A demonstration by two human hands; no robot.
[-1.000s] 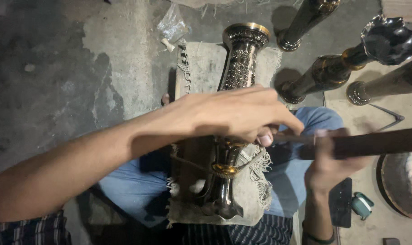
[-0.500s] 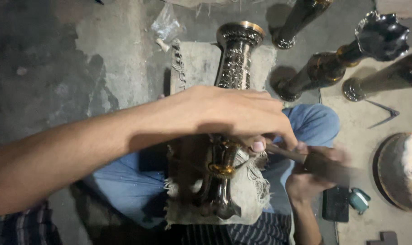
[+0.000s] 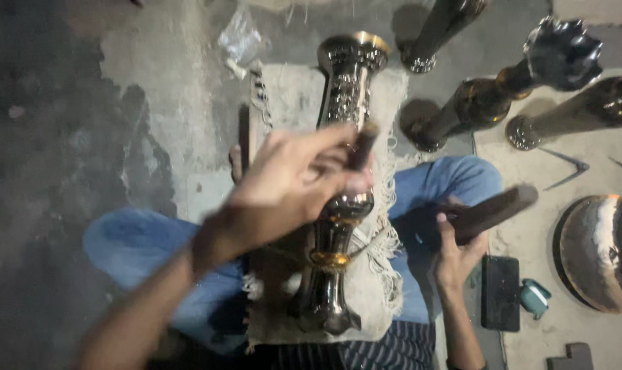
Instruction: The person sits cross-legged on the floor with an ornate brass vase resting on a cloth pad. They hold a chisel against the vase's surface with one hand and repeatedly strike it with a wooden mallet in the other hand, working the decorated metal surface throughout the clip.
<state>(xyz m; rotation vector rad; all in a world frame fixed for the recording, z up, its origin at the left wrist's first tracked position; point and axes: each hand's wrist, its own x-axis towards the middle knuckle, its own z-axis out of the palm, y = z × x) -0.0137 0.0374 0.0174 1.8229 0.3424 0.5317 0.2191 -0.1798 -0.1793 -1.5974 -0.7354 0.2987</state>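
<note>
The left hand is nearest the camera, blurred, raised over the middle of the scene with its forearm running down to seven o'clock. Its fingers are curled together round a short dark tool, clamped near the tool's lower part, and the tool's tip points up toward twelve o'clock, just over the vase body. Under that hand lies the brass vase, long and engraved, on its side across the person's lap, its foot toward six o'clock and its flared mouth toward twelve. It rests on a frayed pale cloth spread over the knees, which are clad in blue trousers.

At four o'clock from the vase the right hand sits low beside the right thigh. Its fingers are wrapped shut on one end of a dark wooden mallet, whose other end slants up toward two o'clock; motion blur softens its outline.

Just beyond that hand, at four o'clock on the floor, lie a flat black block and a small teal object, near each other. A round metal dish sits at three o'clock by the frame edge. Farther off, from one to two o'clock, several dark metal vases stand or lean on the concrete floor. A crumpled clear plastic bag lies at eleven o'clock
</note>
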